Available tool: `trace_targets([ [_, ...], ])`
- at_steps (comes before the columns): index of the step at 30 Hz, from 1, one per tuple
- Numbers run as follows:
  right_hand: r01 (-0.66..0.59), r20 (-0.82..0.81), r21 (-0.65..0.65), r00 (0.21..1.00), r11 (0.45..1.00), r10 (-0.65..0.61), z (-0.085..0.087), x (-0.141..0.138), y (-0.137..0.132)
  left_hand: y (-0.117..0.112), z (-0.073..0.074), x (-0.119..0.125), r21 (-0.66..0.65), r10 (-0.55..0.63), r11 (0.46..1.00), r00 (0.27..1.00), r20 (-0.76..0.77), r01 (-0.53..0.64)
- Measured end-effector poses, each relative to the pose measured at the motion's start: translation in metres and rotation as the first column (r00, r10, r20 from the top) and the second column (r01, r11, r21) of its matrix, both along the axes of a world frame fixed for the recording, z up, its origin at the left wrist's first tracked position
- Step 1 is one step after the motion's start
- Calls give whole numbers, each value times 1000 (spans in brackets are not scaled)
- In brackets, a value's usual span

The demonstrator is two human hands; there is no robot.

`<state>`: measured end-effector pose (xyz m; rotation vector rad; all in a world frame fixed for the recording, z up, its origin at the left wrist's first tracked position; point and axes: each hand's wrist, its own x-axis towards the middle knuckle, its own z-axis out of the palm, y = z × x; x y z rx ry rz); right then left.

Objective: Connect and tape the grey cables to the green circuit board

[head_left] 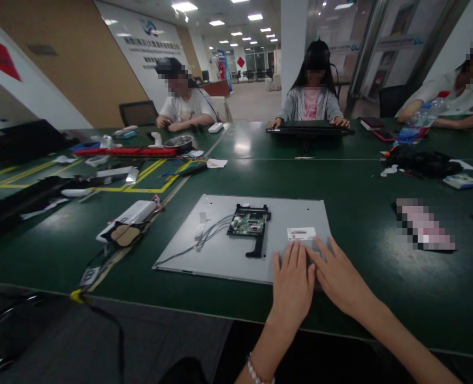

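A grey metal panel (220, 250) lies flat on the green table (364, 192) before me. A green circuit board (247, 224) in a black bracket sits at its middle, with grey cables (210, 230) running left from it and a white label (301, 233) to its right. My left hand (293, 285) rests flat on the panel's near right corner, fingers stretched out, holding nothing. My right hand (338, 277) lies flat beside it, fingers spread, touching the left hand and the panel's right edge.
A white device with cables (130, 218) lies left of the panel. A pink item (424, 226) lies to the right. Tools and parts (128, 152) clutter the far left. Three people sit across the table, one at a black keyboard (308, 129). A water bottle (420, 122) stands far right.
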<state>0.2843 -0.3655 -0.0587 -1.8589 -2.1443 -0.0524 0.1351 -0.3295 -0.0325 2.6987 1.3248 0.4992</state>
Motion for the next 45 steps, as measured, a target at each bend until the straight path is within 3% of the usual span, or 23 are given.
trace_targets([
  [5, -48, 36, -13, 998, 999, 49, 13, -9, 16, 11, 2, -25, 21, 23, 1000, 999, -38, -22],
  [13, -170, -34, -80, 985, 982, 168, 15, -33, 46, 32, 5, -56, 12, 37, 999, 995, -88, -36],
  [18, -221, -66, -104, 974, 970, 214, 18, -54, 60, 50, 10, -83, -102, -41, 994, 993, -114, 29],
  [22, -251, -116, -120, 964, 960, 238, 21, -65, 68, 82, 26, -106, -168, -90, 982, 996, -13, 86],
  [26, -248, -142, -152, 963, 957, 227, 24, -71, 72, 130, 38, -124, 33, 117, 993, 993, -18, -116],
  [28, -244, -145, -168, 964, 955, 221, 26, -73, 74, 151, 37, -130, 77, 256, 965, 962, -94, -249],
  [30, -241, -150, -177, 965, 954, 216, 27, -73, 74, 168, 30, -135, 63, 324, 946, 926, -194, -318],
  [36, -235, -182, -191, 962, 953, 201, 26, -72, 75, 200, 10, -149, 59, 330, 943, 899, -288, -327],
  [45, -245, -208, -189, 957, 951, 205, 21, -70, 73, 254, 7, -169, 24, 357, 930, 889, -286, -366],
])
